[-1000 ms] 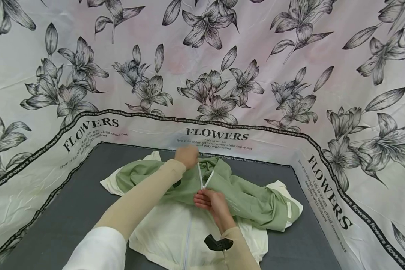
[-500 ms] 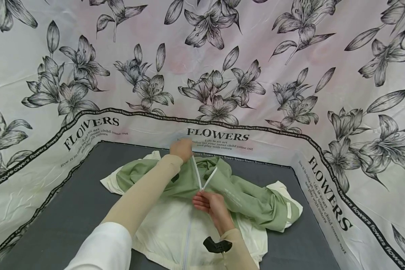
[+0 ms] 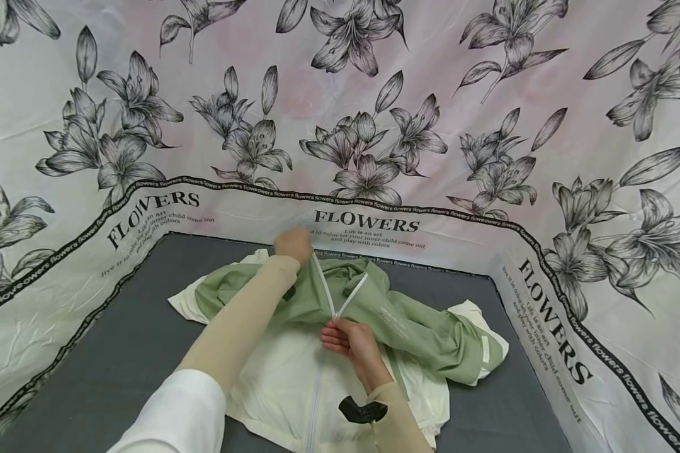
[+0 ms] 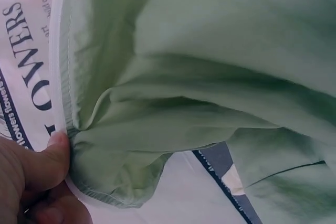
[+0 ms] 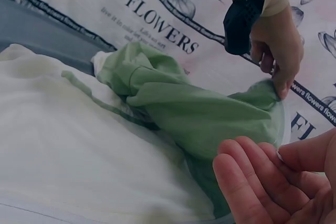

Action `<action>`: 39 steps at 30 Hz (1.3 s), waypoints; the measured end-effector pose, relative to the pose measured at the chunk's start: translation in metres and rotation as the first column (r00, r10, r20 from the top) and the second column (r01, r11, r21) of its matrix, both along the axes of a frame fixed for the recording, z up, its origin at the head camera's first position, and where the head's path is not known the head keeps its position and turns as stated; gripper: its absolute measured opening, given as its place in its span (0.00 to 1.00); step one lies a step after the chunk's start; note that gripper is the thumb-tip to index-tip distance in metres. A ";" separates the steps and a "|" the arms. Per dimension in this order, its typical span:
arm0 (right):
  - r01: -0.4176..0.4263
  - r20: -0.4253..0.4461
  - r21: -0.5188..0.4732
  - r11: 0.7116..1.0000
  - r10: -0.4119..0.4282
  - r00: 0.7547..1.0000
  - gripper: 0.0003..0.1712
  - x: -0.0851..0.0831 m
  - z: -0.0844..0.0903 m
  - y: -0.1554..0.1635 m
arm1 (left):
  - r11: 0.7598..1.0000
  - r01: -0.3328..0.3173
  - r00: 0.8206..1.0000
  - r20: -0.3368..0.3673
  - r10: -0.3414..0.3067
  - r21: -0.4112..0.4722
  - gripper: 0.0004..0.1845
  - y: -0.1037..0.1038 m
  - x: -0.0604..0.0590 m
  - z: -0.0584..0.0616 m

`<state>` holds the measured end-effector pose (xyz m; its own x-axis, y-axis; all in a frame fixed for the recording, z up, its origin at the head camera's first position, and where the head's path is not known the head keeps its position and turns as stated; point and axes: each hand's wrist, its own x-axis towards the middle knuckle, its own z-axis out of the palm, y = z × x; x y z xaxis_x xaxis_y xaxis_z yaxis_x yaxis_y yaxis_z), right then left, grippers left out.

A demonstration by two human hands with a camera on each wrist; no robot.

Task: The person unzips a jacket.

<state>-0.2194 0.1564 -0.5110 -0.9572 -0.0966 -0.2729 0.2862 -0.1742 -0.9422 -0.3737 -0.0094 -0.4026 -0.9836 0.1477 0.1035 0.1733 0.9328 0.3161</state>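
A cream and light-green jacket point(image 3: 413, 333) lies spread on the grey table point(image 3: 119, 327). Its white zipper point(image 3: 322, 283) is parted in a V at the collar. My left hand point(image 3: 294, 244) reaches far across and grips the collar end of the left zipper edge. In the left wrist view its thumb point(image 4: 50, 153) pinches the green fabric point(image 4: 210, 77) beside the white tape. My right hand point(image 3: 344, 336) pinches the zipper where the two sides meet. In the right wrist view, the right hand's curled fingers point(image 5: 257, 182) are close up and the left hand point(image 5: 278, 51) holds the green cloth beyond.
A floral sheet printed FLOWERS point(image 3: 368, 224) walls the table at the back and both sides. The jacket's sleeve point(image 3: 476, 352) is bunched to the right. A black camera mount point(image 3: 362, 410) sits on my right wrist. Bare grey tabletop shows left and right of the jacket.
My left hand has drawn the collar end up and to the left, widening the zipper's V. My right hand has stayed almost still at the meeting point.
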 end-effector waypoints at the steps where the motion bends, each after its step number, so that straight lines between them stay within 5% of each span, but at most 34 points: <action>1: -0.003 -0.002 0.000 1.000 0.003 1.000 0.26 0.000 -0.001 0.000 | 1.000 -0.008 1.000 -0.004 0.008 -0.004 0.18 -0.001 -0.001 0.000; 19: -0.010 -0.010 -0.023 1.000 0.010 1.000 0.26 0.000 -0.003 -0.006 | 0.996 -0.072 0.997 -0.024 0.073 0.052 0.20 -0.011 -0.006 0.001; 24: 0.000 -0.005 -0.020 1.000 0.000 1.000 0.26 0.001 -0.004 -0.006 | 0.986 0.000 1.000 -0.013 0.002 0.169 0.13 -0.001 -0.004 -0.007; 25: 0.001 -0.007 -0.018 1.000 -0.001 1.000 0.26 0.000 -0.005 -0.006 | 0.967 0.026 0.999 0.019 -0.032 0.252 0.14 0.003 -0.001 -0.008; 27: 0.006 0.003 -0.018 1.000 -0.006 1.000 0.25 0.000 -0.006 -0.005 | 0.884 0.054 0.987 0.109 -0.117 0.464 0.17 0.015 0.008 -0.010; 30: 0.001 0.011 -0.015 1.000 -0.001 1.000 0.24 0.000 -0.008 -0.005 | 0.660 -0.047 0.921 0.288 -0.262 0.750 0.19 0.033 0.027 -0.011; 31: 0.000 0.012 -0.014 1.000 0.001 1.000 0.23 0.000 -0.009 -0.005 | 0.596 -0.097 0.892 0.335 -0.304 0.797 0.19 0.037 0.033 -0.011; 32: 0.001 0.016 -0.013 1.000 0.000 1.000 0.22 0.001 -0.009 -0.005 | 0.562 -0.127 0.868 0.366 -0.336 0.817 0.19 0.041 0.038 -0.012; 35: 0.009 0.007 -0.013 1.000 -0.008 1.000 0.17 0.000 -0.008 -0.006 | 0.554 -0.146 0.809 0.421 -0.409 0.819 0.22 0.049 0.050 -0.012; 39: 0.033 0.011 -0.024 0.999 -0.033 0.999 0.13 0.000 -0.007 -0.007 | 0.619 -0.114 0.758 0.470 -0.452 0.777 0.28 0.051 0.062 -0.014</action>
<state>-0.2197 0.1494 -0.5175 -0.9569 -0.0714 -0.2815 0.2902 -0.2061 -0.9345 -0.3122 0.0418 -0.4167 -0.8288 0.4693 -0.3046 -0.1776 0.2955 0.9387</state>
